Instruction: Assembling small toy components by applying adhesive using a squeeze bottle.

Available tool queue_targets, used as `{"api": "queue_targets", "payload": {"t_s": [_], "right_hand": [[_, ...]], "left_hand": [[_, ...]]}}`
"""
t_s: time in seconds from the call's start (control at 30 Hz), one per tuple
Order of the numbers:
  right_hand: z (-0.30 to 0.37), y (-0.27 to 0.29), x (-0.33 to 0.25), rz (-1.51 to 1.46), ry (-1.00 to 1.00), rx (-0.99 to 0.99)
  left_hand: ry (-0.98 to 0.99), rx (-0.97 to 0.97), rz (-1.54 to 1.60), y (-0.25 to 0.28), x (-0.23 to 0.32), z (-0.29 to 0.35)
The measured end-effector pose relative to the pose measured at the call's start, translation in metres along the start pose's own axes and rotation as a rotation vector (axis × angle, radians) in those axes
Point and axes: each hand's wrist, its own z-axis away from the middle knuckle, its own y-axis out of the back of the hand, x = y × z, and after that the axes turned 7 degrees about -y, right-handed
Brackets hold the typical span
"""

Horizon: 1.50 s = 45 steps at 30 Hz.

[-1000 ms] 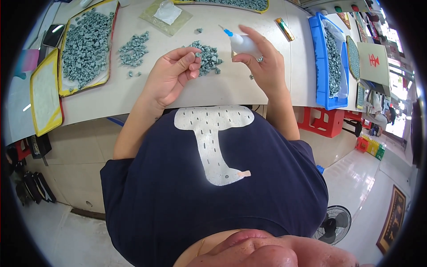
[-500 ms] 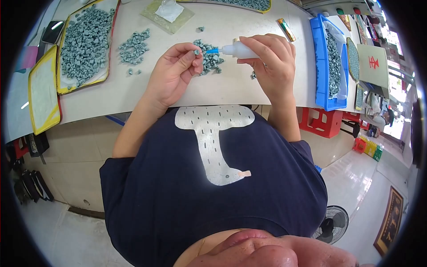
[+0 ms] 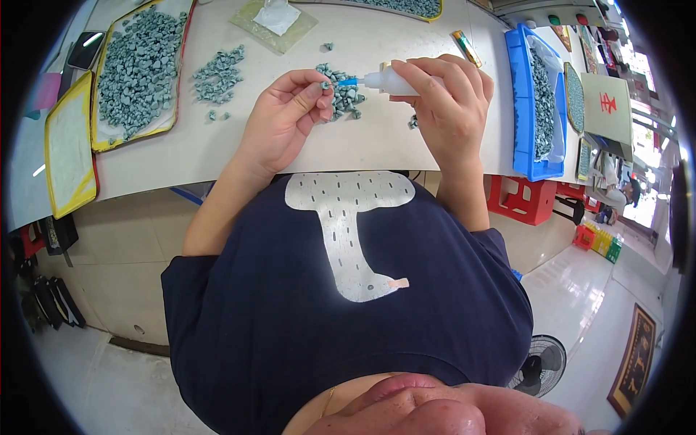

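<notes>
Thumb and forefinger of my left hand point(image 3: 283, 119) pinch a small grey-green stone-like piece point(image 3: 325, 85). My right hand point(image 3: 453, 101) is wrapped round a white squeeze bottle point(image 3: 395, 82), held sideways with its blue needle tip point(image 3: 348, 82) pointing left. The thin needle reaches up to the pinched piece; whether it touches cannot be made out. Just beyond and beneath the tip lies a small pile of like pieces point(image 3: 349, 107) on the white table point(image 3: 348, 151). Another loose piece point(image 3: 413, 122) rests near my right wrist.
A yellow-edged tray full of pieces point(image 3: 177, 72) stands at the left, beside a second yellow-edged tray point(image 3: 70, 145). A scattered heap point(image 3: 217, 78) lies nearer. A blue bin point(image 3: 523, 109) with pieces stands right. Behind are a greenish mat point(image 3: 290, 38) and a small tube point(image 3: 465, 47).
My right hand and the bottle have shifted slightly to the right. The left hand with its piece has barely moved.
</notes>
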Motion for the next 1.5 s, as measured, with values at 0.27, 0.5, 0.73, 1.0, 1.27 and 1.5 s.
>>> {"api": "queue_targets", "payload": {"t_s": [0.27,0.5,0.73,1.0,1.27,1.5], "right_hand": [[0.0,-0.001,0.003,-0.026,-0.018,0.003],[0.002,-0.004,0.005,-0.062,-0.026,0.01],[0.001,-0.004,0.001,-0.007,0.004,0.004],[0.005,-0.013,0.016,-0.306,-0.234,-0.006],[0.008,-0.063,0.055,-0.667,-0.636,-0.172],[0.008,-0.057,0.055,-0.627,-0.748,-0.343]], "left_hand": [[-0.002,0.014,-0.006,0.002,0.0,0.0],[0.01,0.021,0.0,0.004,0.0,0.0],[0.025,0.024,-0.001,0.003,0.0,0.0],[0.056,0.081,0.009,0.001,0.001,0.001],[0.098,0.06,0.019,-0.007,-0.001,0.0],[0.118,0.04,0.011,-0.016,-0.003,0.0]]}}
